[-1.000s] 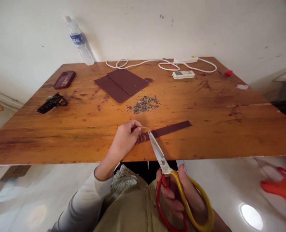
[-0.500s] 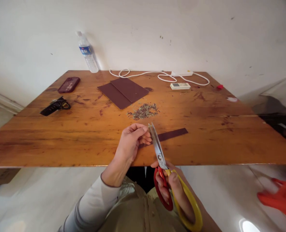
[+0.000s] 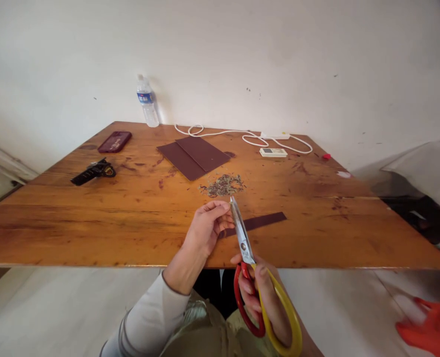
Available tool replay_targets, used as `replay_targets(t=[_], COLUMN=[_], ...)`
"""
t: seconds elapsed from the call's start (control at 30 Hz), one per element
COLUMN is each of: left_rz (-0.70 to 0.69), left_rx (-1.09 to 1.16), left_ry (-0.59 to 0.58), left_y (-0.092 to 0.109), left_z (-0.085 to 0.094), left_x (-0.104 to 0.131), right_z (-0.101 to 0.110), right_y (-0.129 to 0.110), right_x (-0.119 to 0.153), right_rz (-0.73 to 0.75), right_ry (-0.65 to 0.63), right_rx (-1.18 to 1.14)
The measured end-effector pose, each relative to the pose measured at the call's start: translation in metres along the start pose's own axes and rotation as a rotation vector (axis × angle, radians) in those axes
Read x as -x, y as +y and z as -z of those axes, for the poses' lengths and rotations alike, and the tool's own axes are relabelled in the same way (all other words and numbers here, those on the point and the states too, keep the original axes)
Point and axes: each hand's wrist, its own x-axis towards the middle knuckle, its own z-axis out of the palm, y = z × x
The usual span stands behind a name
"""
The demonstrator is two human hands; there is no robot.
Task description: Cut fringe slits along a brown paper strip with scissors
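One long, flat maroon strip slants rightward from beside my pinched left grip, contents unclear; my right grip holds red-and-yellow-handled steel scissors.

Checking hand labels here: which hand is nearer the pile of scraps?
Left. The left hand is just on the near side of the pile of scraps; the right hand, holding the scissors, is farther off, by the front edge of the table.

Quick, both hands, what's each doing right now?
Left hand: pinched closed beside the tips of the scissors; anything in the pinch is too small to make out.
Right hand: closed around the scissors' handles.
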Motion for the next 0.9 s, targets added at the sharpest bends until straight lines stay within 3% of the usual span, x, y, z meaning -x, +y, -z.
replay_targets(t=[0.27,0.53,0.9], left_rz=[0.002,-0.031,-0.081], left_rx=[-0.015,0.025,-0.041], left_ry=[0.01,0.035,0.07], left_y=[0.009,0.008,0.011], left_z=[-0.002,-0.01,-0.017], left_x=[-0.012,-0.015,-0.012], right_z=[-0.003,0.008,0.015], right_y=[-0.015,-0.009,-0.024], right_x=[-0.003,-0.012,-0.022], right_rz=[-0.064,-0.001,-0.115], right_ry=[0.028,-0.046,-0.116], right_rx=[-0.021,-0.057,-0.049])
